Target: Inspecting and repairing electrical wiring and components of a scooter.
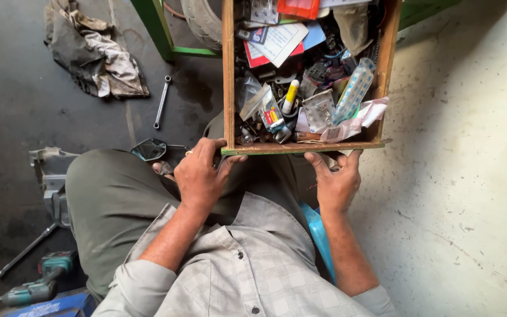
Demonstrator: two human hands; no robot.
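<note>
A wooden drawer (228,76) full of small parts, packets and papers is pulled out toward me. My left hand (198,176) grips its near left corner, a ring on one finger. My right hand (335,182) holds the underside of its front edge near the right corner. Inside lie a yellow-capped white tube (290,97), a clear blister strip (353,91), a clear plastic packet (319,110) and crumpled paper (356,123). My knee in olive trousers (110,199) is bent below the drawer.
A ring spanner (161,101) and a dirty rag (98,53) lie on the dark floor at left. A small mirror (149,149) rests by my knee. A cordless drill (39,282) sits at lower left. A tyre (202,20) and green frame (158,32) stand behind the drawer.
</note>
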